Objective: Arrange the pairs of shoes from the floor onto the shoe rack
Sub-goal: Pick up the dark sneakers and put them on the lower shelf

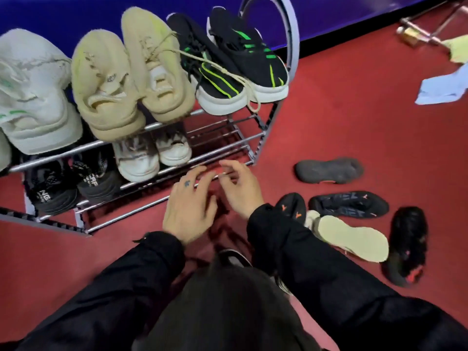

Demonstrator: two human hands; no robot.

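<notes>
A metal shoe rack (222,134) stands against the blue wall. Its top shelf carries pale green shoes (33,92), a beige pair (126,72) and a black pair with green stripes (228,59). The lower shelf holds black shoes (73,183) and white sneakers (152,155); its right part is bare. My left hand (188,206) and my right hand (239,188) hover empty, fingers loosely spread, in front of that bare part. On the floor to the right lie a grey shoe (329,171), dark shoes with orange marks (349,203), an overturned shoe with a pale sole (354,239) and a black shoe (407,244).
Red floor spreads around the rack. A light blue cloth (445,87) and a yellowish cloth (458,49) lie at the far right beside a metal frame (430,29). My dark sleeves and knee fill the bottom of the view.
</notes>
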